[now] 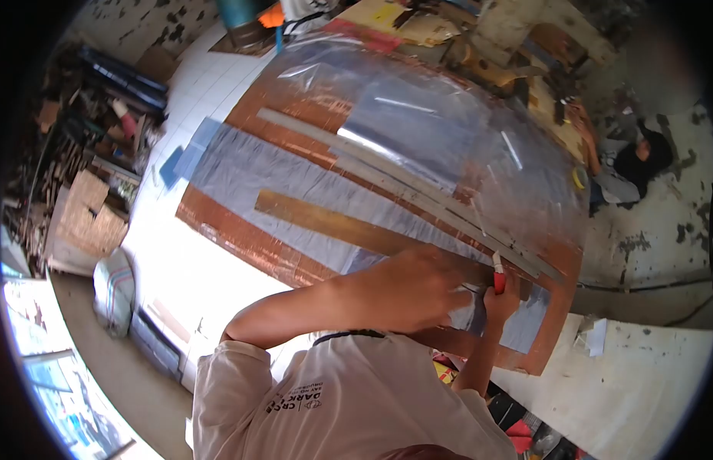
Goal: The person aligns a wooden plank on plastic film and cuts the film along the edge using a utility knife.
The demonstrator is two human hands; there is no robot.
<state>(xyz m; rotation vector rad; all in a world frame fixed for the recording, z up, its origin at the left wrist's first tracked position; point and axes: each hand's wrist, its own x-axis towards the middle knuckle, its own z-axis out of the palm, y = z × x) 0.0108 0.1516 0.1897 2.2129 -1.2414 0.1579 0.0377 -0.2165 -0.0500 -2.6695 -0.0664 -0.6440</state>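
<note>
Red cutter (499,282) juts forward from the right hand (503,303).

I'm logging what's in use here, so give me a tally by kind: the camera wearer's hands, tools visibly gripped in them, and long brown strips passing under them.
Hands: 2 (left hand, right hand)
Gripped tools: 1 (red tool)
Long strips: 1 (brown strip)
Total: 4
</note>
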